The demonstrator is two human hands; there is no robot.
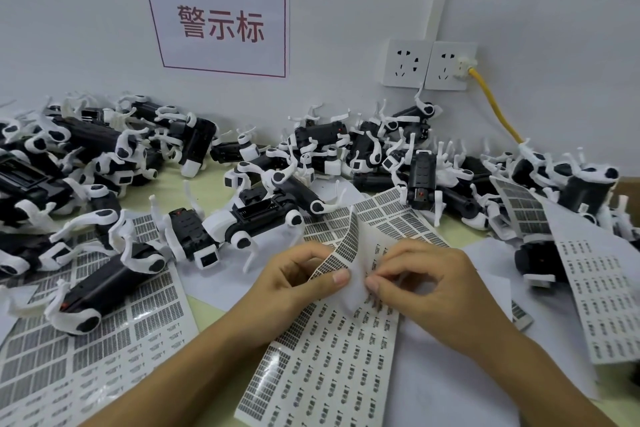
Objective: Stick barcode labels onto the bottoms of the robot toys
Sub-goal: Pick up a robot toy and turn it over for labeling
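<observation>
A long barcode label sheet [322, 360] lies in front of me, its far end bent up and folded over. My left hand [298, 277] pinches the folded part from the left, thumb on the white backing. My right hand [415, 274] pinches the same fold from the right with thumb and forefinger. Several black-and-white robot dog toys [194, 236] lie just beyond the hands, many on their backs with white legs up. Whether a single label is lifted between the fingers cannot be told.
More label sheets lie at the left [86, 340], under the hands [398, 222] and at the right [595, 281]. Piles of robot toys [398, 156] fill the back of the table along the wall. A yellow cable [495, 107] hangs from a wall socket.
</observation>
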